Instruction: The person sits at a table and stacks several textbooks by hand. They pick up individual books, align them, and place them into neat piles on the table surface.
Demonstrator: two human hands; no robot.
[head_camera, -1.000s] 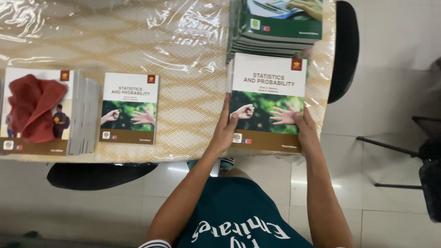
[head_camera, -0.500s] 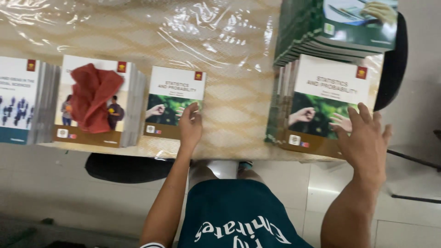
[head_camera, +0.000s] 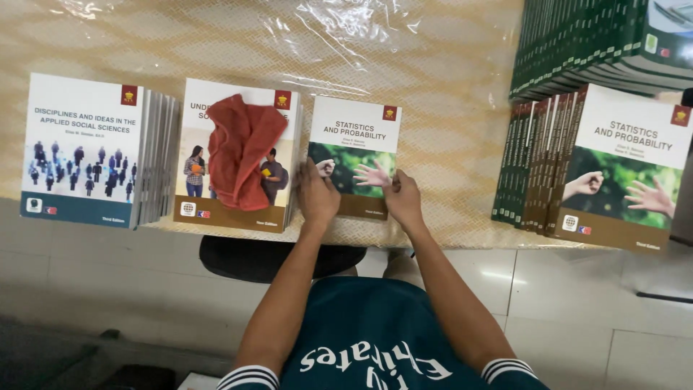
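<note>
A single white, green and brown book [head_camera: 355, 144] lies near the table's front edge. My left hand [head_camera: 318, 195] rests on its lower left corner. My right hand [head_camera: 403, 198] grips its lower right corner. Left of it stands a stack of white and brown books [head_camera: 198, 155] with a red cloth [head_camera: 244, 152] draped over the top. A tall stack of books matching the single one [head_camera: 613, 170] stands at the right, apart from both hands.
A stack of white and teal books [head_camera: 86, 148] sits at the far left. A taller green-spined stack [head_camera: 599, 43] fills the back right. Clear plastic covers the patterned tablecloth [head_camera: 447, 108]. A black stool seat [head_camera: 253, 256] shows under the table edge.
My view has swung left. My right hand left the tall right-hand stack and came to the single book's lower right corner; my left hand stays on its lower left corner.
</note>
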